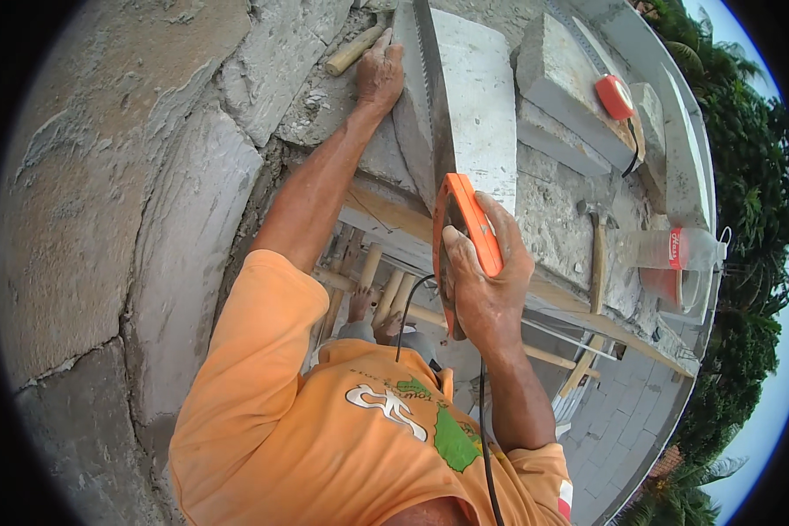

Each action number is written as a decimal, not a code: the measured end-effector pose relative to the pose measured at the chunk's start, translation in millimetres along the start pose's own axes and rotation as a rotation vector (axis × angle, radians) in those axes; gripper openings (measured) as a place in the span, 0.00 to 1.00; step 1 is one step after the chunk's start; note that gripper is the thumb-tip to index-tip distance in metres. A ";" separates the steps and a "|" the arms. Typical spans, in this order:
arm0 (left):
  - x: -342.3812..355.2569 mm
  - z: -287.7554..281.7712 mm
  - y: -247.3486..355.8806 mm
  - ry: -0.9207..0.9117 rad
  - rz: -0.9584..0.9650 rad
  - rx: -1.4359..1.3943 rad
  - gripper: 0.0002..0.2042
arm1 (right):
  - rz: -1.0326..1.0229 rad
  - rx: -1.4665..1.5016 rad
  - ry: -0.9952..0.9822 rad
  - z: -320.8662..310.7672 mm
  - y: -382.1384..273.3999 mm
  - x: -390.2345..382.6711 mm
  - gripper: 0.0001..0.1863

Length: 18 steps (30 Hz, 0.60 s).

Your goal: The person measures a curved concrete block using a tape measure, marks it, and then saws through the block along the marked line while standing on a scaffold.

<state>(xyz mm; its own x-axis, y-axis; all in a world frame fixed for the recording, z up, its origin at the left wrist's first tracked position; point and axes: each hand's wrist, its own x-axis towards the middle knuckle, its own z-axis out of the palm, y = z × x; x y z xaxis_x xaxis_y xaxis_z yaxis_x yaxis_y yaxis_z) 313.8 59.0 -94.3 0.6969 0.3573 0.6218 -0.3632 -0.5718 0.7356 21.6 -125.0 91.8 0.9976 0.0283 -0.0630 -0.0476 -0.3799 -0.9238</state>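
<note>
My right hand [486, 289] grips the orange handle [482, 223] of a handsaw, whose toothed blade [434, 105] lies along a pale concrete block [478, 114]. My left hand [379, 74] rests on the masonry at the block's left, index finger extended, close beside a short wooden handle [346, 57]; the underside of its fingers is hidden. A black cord [482, 438] runs down over my orange shirt.
Right of the work are more blocks [548, 61], a red tape measure [614, 96], a hammer [598, 259] and a plastic bottle [693, 248]. Cracked masonry [114, 175] fills the left. Below show wooden poles [393, 294] and my bare feet; trees line the right edge.
</note>
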 end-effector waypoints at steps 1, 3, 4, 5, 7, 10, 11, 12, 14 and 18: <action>4.1 -0.6 0.4 -0.013 -0.008 0.003 0.24 | 0.017 -0.017 -0.006 -1.4 8.3 -2.3 0.26; 5.3 -5.2 -1.4 0.003 -0.040 0.019 0.24 | -0.139 -0.081 -0.010 -13.1 21.9 -34.3 0.26; -0.7 -2.4 -0.7 0.018 -0.076 0.014 0.24 | -0.261 -0.162 -0.002 -20.4 29.6 -52.5 0.27; -2.9 -3.5 2.5 0.016 -0.081 0.010 0.24 | -0.267 -0.182 -0.002 -24.3 40.0 -59.3 0.27; -1.1 -5.9 5.9 -0.007 0.028 0.068 0.24 | -0.100 -0.100 -0.007 -16.6 27.0 -42.6 0.26; 3.6 1.7 -3.9 0.024 0.104 0.022 0.24 | 0.156 0.175 -0.020 -3.0 6.1 -10.4 0.25; 1.9 1.0 -3.8 0.020 0.104 0.024 0.24 | 0.003 0.036 0.001 -1.1 10.8 -9.3 0.25; -4.9 -3.9 8.2 -0.016 -0.019 -0.031 0.25 | -0.132 -0.105 0.029 -0.4 18.3 -12.4 0.25; 2.5 -11.2 16.8 -0.016 -0.118 -0.080 0.25 | -0.192 -0.127 0.025 -4.6 30.5 -37.4 0.25; -0.7 -7.0 -3.7 -0.001 -0.069 -0.041 0.26 | -0.172 -0.062 0.048 -12.6 33.4 -53.8 0.29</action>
<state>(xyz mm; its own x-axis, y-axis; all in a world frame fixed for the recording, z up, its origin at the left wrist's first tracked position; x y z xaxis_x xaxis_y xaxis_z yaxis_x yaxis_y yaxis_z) 310.3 66.0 -95.5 0.7215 0.3943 0.5692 -0.3391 -0.5155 0.7869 -33.1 -150.9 69.0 0.9921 0.0540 0.1130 0.1252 -0.4298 -0.8942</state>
